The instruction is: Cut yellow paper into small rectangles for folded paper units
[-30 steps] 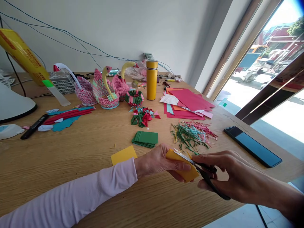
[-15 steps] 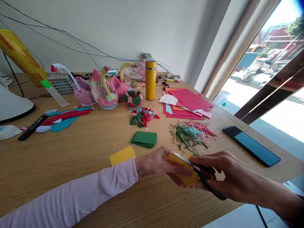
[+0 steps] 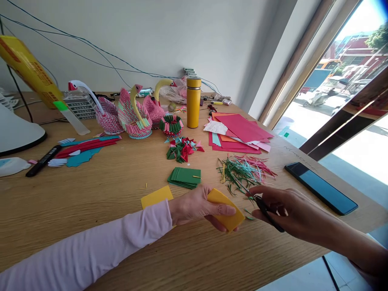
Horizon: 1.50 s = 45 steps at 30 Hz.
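Between the thumb and fingers of my left hand (image 3: 197, 208) is a yellow piece of paper (image 3: 226, 208), held above the table. My right hand (image 3: 291, 212) grips black-handled scissors (image 3: 266, 210), their blades pointing away to the upper left, apart from the paper. Another yellow paper piece (image 3: 156, 197) lies beside my left wrist, partly covered by it. Just beyond my left hand is a stack of green paper rectangles (image 3: 183, 178), with a small yellow sliver on top. Thin paper strips in green, red and pale blue form a pile (image 3: 245, 171) beyond the scissors.
Folded paper pieces (image 3: 183, 149) sit mid-table, near several paper swans (image 3: 135, 115) and a yellow bottle (image 3: 193, 103). Red and orange sheets (image 3: 242, 131) lie at back right. A phone (image 3: 321, 188) rests right of my right hand; a black marker (image 3: 44, 161) lies left.
The scissors have come away from the yellow paper, moving right with my right hand. My left hand has shifted slightly left with the paper. A yellow sliver now lies on the green stack.
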Each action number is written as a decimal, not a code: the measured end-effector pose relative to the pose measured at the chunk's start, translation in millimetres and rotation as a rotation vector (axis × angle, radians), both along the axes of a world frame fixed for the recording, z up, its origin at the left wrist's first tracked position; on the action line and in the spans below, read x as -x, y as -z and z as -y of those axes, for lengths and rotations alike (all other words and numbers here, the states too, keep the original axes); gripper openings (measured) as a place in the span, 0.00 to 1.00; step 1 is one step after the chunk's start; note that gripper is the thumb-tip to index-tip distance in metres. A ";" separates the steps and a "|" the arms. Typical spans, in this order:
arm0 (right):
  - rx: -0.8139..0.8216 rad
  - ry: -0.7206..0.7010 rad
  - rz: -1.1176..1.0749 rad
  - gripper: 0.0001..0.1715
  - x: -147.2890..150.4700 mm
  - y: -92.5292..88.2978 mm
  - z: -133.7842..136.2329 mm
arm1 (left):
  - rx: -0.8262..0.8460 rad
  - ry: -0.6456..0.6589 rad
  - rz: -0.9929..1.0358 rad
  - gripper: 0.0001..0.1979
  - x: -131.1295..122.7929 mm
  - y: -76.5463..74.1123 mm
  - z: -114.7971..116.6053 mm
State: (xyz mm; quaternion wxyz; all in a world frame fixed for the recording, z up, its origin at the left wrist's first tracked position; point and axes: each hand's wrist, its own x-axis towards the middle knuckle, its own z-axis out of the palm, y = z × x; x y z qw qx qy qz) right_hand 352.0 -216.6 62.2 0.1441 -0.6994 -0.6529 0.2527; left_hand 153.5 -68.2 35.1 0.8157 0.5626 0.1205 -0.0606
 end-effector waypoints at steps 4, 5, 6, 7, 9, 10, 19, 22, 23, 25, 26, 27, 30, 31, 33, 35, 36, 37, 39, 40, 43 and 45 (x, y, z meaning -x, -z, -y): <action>0.001 -0.031 0.037 0.09 7.9 3.6 4.5 | -0.078 -0.025 -0.109 0.15 45.3 -7.1 -5.1; -0.001 -0.062 0.049 0.08 15.2 4.3 4.7 | -0.105 -0.056 -0.132 0.15 58.3 -8.8 -6.1; -0.006 -0.088 0.073 0.09 24.4 5.1 4.0 | -0.127 -0.090 -0.143 0.15 71.0 -10.4 -7.0; 0.000 -0.123 0.100 0.09 35.1 6.2 2.1 | -0.142 -0.141 -0.156 0.14 83.1 -11.7 -7.7; 0.022 -0.180 0.144 0.12 58.1 9.5 -5.3 | -0.149 -0.269 -0.168 0.13 104.3 -13.1 -8.6; 0.022 -0.213 0.151 0.13 69.2 11.5 -10.3 | -0.149 -0.336 -0.171 0.13 113.4 -12.9 -8.9; -0.076 -0.323 0.160 0.14 143.3 12.6 -47.8 | -0.219 -0.837 -0.168 0.12 176.4 -6.1 -15.4; -0.067 -0.345 0.118 0.12 176.0 15.1 -61.9 | -0.258 -0.938 -0.153 0.14 191.9 -11.1 -18.1; -0.072 -0.361 0.129 0.11 186.8 16.8 -68.3 | -0.266 -0.977 -0.149 0.14 195.8 -12.4 -18.8; -0.087 -0.370 0.169 0.08 204.1 19.9 -82.5 | -0.275 -1.023 -0.137 0.15 201.5 -13.5 -19.7; -0.095 -0.367 0.185 0.08 209.8 20.9 -89.5 | -0.279 -1.026 -0.131 0.16 203.3 -13.3 -20.0; -0.097 -0.364 0.194 0.07 213.4 21.0 -96.0 | -0.285 -1.023 -0.124 0.16 204.5 -12.8 -20.4; -0.097 -0.404 0.159 0.03 214.1 15.2 -110.0 | -0.309 -0.992 -0.084 0.17 205.2 -10.4 -21.5; -0.119 -0.414 0.124 0.04 213.1 11.4 -112.7 | -0.307 -0.980 -0.065 0.17 204.8 -9.8 -21.6; -0.190 -0.381 0.014 0.06 213.0 4.1 -115.7 | -0.285 -0.971 -0.024 0.17 202.9 -9.4 -20.5; -0.222 -0.313 -0.136 0.07 217.2 1.2 -117.5 | -0.249 -0.986 0.015 0.17 199.9 -9.6 -17.4; -0.217 -0.277 -0.221 0.09 220.4 2.4 -118.7 | -0.229 -1.000 0.034 0.16 198.1 -9.9 -15.3; -0.208 -0.243 -0.309 0.11 223.7 5.2 -120.3 | -0.207 -1.015 0.054 0.16 196.2 -10.1 -13.0; -0.190 -0.165 -0.499 0.12 228.5 13.3 -125.0 | -0.153 -1.047 0.086 0.15 193.3 -10.3 -8.9; -0.168 -0.136 -0.593 0.13 229.2 16.9 -127.7 | -0.125 -1.063 0.092 0.15 192.6 -10.3 -7.4; -0.154 -0.104 -0.744 0.15 224.3 18.7 -134.9 | -0.111 -1.089 0.061 0.14 195.1 -10.3 -6.5; -0.207 -0.116 -0.690 0.14 218.8 11.8 -138.6 | -0.187 -1.046 0.022 0.14 200.5 -10.6 -8.1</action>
